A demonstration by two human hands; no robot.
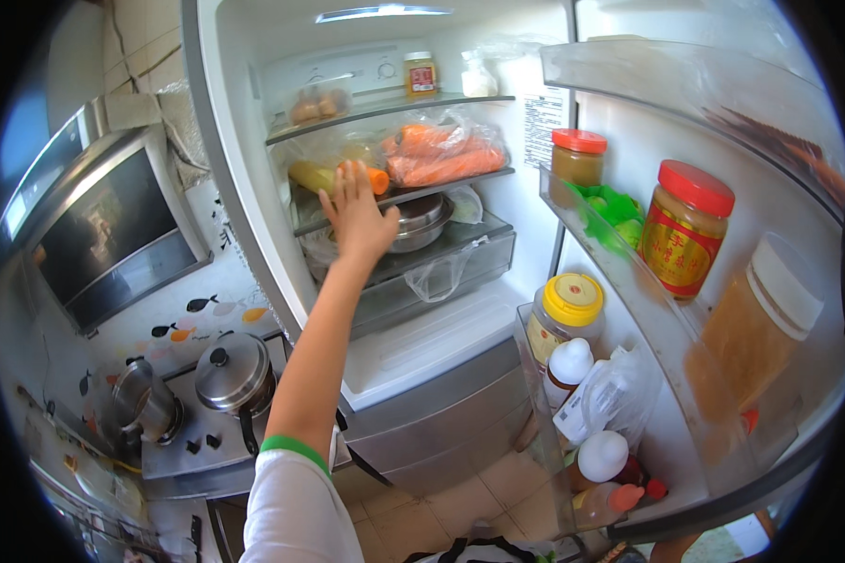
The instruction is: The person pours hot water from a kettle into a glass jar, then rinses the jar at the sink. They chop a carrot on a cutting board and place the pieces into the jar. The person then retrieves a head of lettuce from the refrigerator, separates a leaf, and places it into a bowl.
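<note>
My left hand reaches into the open refrigerator, back of the hand towards me and fingers apart. Its fingertips overlap a loose carrot and a yellow-green vegetable on the middle shelf; whether they touch cannot be told. To their right lies a clear plastic bag of carrots. Below the hand, a round stainless steel bowl sits over the clear drawer, with a plastic bag hanging over its front. My right hand is out of view.
The upper shelf bears eggs in a container and a jar. On the right, the open door holds red-lidded jars, a yellow-lidded jar and bottles. At left are a gas stove, a lidded pan and a range hood.
</note>
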